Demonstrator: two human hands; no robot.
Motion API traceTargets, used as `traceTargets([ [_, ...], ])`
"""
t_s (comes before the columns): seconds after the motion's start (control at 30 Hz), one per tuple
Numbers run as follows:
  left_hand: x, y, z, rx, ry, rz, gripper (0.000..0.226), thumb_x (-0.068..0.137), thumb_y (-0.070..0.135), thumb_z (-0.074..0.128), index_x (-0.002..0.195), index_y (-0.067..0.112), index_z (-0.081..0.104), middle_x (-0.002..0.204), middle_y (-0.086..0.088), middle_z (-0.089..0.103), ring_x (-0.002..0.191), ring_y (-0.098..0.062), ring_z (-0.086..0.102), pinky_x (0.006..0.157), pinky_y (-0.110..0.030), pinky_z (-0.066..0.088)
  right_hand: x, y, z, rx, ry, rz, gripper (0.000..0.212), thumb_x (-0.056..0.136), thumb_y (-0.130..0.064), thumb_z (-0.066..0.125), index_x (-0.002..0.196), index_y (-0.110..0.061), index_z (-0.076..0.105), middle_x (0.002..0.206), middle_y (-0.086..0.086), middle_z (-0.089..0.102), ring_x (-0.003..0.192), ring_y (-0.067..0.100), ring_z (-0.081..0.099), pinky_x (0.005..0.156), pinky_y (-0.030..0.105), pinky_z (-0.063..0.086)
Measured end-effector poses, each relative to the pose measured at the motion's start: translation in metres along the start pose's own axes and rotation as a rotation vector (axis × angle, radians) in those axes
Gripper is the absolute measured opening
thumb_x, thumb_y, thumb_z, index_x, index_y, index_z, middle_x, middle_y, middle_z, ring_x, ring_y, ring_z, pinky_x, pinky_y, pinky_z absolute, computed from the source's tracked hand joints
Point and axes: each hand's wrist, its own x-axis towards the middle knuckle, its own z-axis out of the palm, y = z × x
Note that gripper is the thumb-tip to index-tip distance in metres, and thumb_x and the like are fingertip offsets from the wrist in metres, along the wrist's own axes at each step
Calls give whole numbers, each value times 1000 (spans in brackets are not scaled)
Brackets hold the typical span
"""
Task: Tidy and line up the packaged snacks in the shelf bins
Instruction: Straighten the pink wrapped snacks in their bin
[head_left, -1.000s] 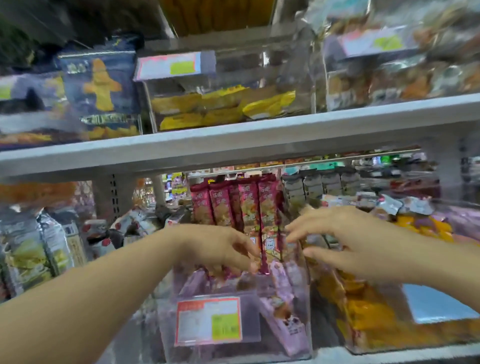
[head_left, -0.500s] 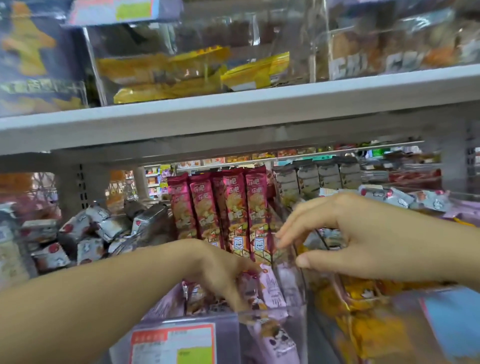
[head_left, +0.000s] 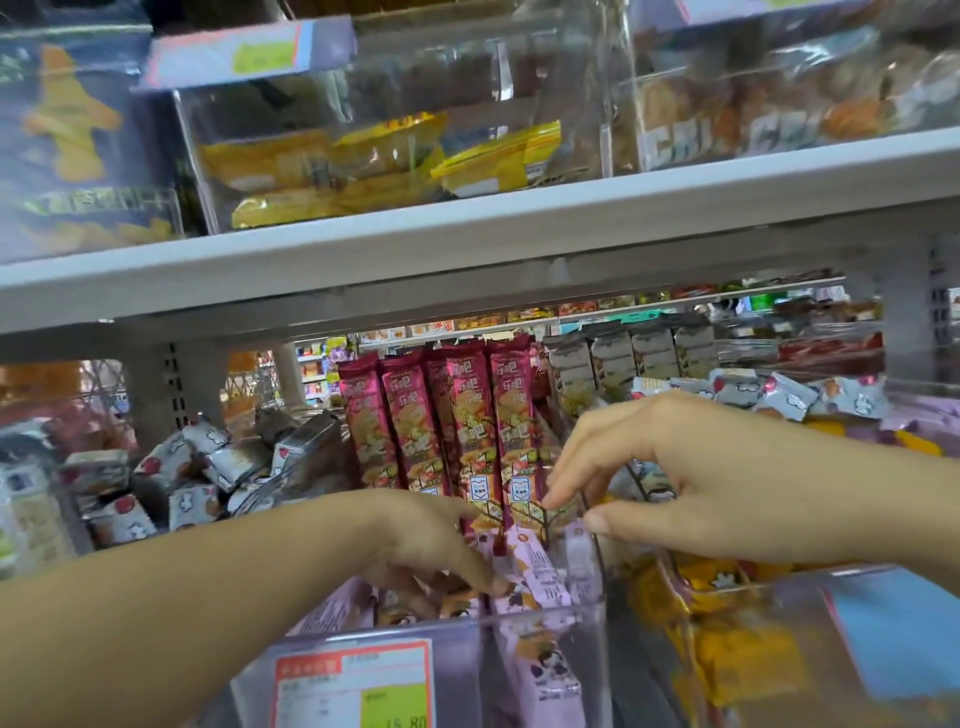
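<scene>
Magenta snack sticks (head_left: 467, 415) stand at 12 o'clock in clear bin (head_left: 519, 618), lilac packets (head_left: 535, 566) at 6. Left hand (head_left: 431, 545) on packets, grip unclear; right hand (head_left: 670, 467) relaxed, fingertips (head_left: 561, 493) near sticks. Risk: nudge topples row.

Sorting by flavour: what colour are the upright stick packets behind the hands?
The upright stick packets are magenta-red with pale lettering, clearest in head view.

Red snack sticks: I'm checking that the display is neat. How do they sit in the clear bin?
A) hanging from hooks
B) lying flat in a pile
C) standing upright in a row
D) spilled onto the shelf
C: the red snack sticks stand upright side by side at the back of the clear bin.
</scene>
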Motion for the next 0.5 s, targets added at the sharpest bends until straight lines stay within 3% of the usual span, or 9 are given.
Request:
traceTargets([
  [0.1, -5, 2, 3, -49, 23, 7, 93, 76, 20, 79, 148, 28, 22, 131, -9, 50, 84, -20, 55, 60, -25, 56, 0, -2, 3, 42, 39, -16, 23, 74, -31, 68, 87, -50, 68, 90, -33, 63, 82, -13, 61, 71, 11, 47],
  [0.17, -3, 0, 4, -62, 37, -11, 94, 75, 24, 79, 149, 27, 20, 120, -3, 55, 93, -19, 55, 64, -24, 55, 0, -4, 2, 62, 33, -24, 27, 76, -27, 70, 83, -53, 66, 91, -31, 63, 83, -12, 61, 74, 14, 48],
  [0.23, -4, 1, 6, -57, 1, -14, 95, 75, 27, 80, 149, 25, 21, 128, -1, 54, 111, -20, 53, 68, -23, 55, 0, -6, -1, 56, -2, -27, 28, 81, -29, 69, 78, -56, 61, 92, -30, 61, 85, -14, 59, 78, 16, 48],
  [0.3, -6, 2, 6, -47, -33, -24, 79, 79, 27, 75, 144, 19, 31, 135, -2, 49, 113, -18, 51, 68, -22, 54, 0, -8, -3, 56, -18, -27, 25, 82, -32, 68, 80, -55, 60, 93, -29, 60, 86, -14, 59, 80, 17, 48],
  [0.43, -8, 2, 1, -179, -250, -15, 34, 90, 14, 63, 122, 5, 54, 125, -11, 56, 95, -25, 61, 64, -29, 58, 0, -11, -5, 55, -29, -19, 22, 84, -28, 67, 87, -50, 64, 93, -28, 60, 86, -15, 58, 80, 14, 46],
  [0.5, -10, 2, 0, -196, -276, 8, 29, 92, 8, 59, 121, 5, 55, 117, -11, 55, 91, -25, 61, 59, -28, 58, -1, -10, -8, 24, -64, -20, 17, 85, -29, 66, 94, -44, 67, 94, -28, 58, 87, -16, 56, 81, 12, 45],
])
